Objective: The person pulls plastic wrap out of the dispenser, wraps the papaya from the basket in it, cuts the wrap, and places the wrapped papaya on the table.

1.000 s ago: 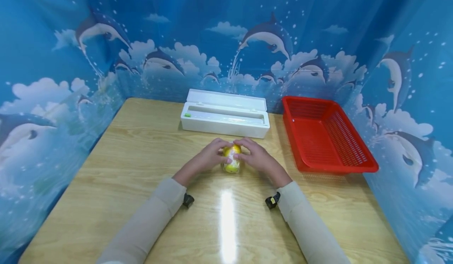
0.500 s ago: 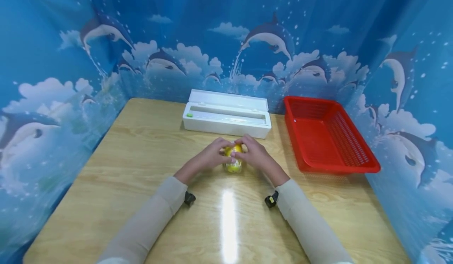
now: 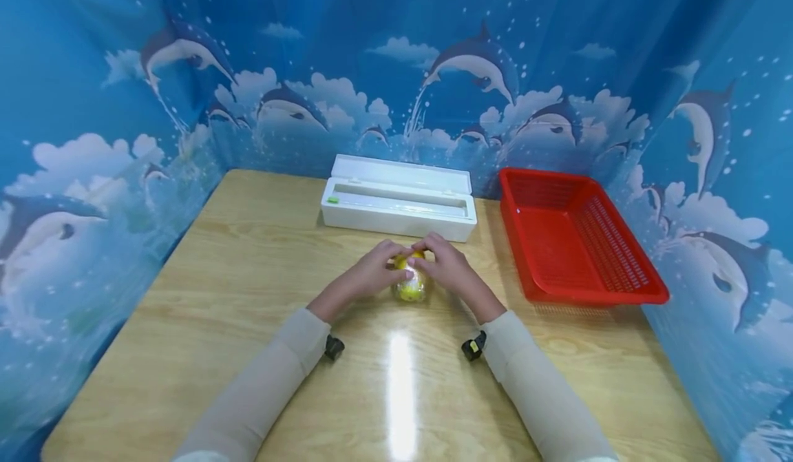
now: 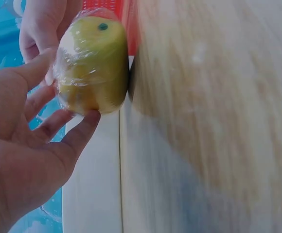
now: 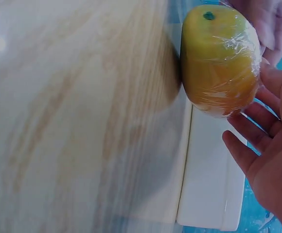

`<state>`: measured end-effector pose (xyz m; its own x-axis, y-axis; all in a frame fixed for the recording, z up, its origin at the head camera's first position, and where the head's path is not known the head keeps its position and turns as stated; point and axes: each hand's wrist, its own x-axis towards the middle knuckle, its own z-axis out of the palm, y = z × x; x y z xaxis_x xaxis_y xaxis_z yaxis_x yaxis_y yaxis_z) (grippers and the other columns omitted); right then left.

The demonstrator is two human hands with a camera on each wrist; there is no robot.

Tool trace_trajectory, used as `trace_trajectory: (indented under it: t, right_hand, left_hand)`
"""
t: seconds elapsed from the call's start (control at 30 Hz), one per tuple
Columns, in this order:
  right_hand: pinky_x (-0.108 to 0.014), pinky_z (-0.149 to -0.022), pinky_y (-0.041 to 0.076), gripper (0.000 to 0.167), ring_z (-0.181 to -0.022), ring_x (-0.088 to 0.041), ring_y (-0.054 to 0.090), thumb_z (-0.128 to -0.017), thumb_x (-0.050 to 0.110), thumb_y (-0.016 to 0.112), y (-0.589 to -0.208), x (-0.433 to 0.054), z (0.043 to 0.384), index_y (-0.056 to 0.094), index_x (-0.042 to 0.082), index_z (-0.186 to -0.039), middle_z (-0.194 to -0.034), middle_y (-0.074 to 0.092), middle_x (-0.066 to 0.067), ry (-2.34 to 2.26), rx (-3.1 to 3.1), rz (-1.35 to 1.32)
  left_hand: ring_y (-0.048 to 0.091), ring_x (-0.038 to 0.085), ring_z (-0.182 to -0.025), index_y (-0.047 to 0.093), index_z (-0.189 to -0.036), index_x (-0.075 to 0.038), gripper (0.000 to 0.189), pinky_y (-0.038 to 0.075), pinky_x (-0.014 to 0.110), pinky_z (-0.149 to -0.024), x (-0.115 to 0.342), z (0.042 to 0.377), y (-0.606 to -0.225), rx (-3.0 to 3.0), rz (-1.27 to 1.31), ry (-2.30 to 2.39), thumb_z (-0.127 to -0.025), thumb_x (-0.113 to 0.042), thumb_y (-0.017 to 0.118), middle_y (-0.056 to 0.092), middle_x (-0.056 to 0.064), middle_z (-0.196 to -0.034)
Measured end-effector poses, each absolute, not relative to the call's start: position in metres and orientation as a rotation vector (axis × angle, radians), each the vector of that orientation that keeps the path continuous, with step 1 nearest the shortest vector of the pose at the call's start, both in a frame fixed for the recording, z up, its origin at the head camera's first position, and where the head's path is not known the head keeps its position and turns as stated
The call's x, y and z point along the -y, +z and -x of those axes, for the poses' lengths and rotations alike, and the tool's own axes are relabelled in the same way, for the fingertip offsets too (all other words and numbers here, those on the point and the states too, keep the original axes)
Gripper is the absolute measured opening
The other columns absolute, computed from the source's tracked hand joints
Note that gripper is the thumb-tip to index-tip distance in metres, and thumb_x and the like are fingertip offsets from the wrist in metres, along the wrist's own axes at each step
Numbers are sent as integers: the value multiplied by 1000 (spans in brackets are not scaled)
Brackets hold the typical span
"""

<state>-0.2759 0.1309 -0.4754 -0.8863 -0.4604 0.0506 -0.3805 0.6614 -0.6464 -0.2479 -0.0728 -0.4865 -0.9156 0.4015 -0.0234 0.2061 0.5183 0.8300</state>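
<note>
A yellow-green fruit (image 3: 411, 290) with a small green stem mark, wrapped in clear cling film, sits on the table between both hands. My left hand (image 3: 374, 270) holds its left side, with the thumb on the film and the fingers around the far end in the left wrist view. From the right, my right hand (image 3: 449, 268) holds it too, its thumb pressed to the film. In the right wrist view the film on the fruit (image 5: 219, 60) looks creased and shiny, and the right forefinger stands a little apart below it.
Behind the hands stands a long white cling film dispenser (image 3: 396, 222), its lid raised, with a green slider (image 3: 333, 200) at the left. A red plastic basket (image 3: 560, 259) stands at the right. Dolphin-print curtains (image 3: 396, 69) enclose the wooden table (image 3: 248, 255).
The thumbs and fingers have shifted slightly over the wrapped fruit, the right hand's fingers coming nearer the left's. The fruit stays in about the same place.
</note>
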Motion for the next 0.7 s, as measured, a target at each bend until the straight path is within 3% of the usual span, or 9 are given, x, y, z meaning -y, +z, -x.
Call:
trace_trajectory:
  t: [0.17,0.33,0.57,0.7]
  right_hand:
    - [-54,-103,48,32,-121,-27,57,-100,33,64,-476,-133,278,66,15,-126,-115,59,-1,-1053,-2718,757]
    - [-55,-113,41,37,-130,-28,52,-102,29,60,-477,-148,281,61,16,-137,-124,58,-4,-1130,-2568,842]
    - [-55,-111,43,38,-126,-29,55,-98,19,66,-485,-148,283,62,12,-135,-125,61,-7,-1168,-2598,886]
    - [-55,-109,45,37,-127,-29,56,-97,22,67,-483,-146,281,63,15,-133,-125,62,-4,-1105,-2663,868]
  left_hand:
    - [52,25,-126,60,-137,-18,42,49,39,-107,77,250,-489,-2558,-483,1385,-98,-29,68,54,2,-129]
    - [53,25,-125,62,-134,-18,40,49,41,-107,75,252,-492,-2566,-466,1412,-96,-28,70,55,2,-127]
    - [54,23,-124,64,-133,-18,38,50,41,-106,75,252,-491,-2564,-471,1429,-97,-30,68,58,0,-125]
    - [55,22,-118,68,-129,-19,33,50,43,-103,76,252,-491,-2586,-470,1465,-100,-33,64,61,0,-121]
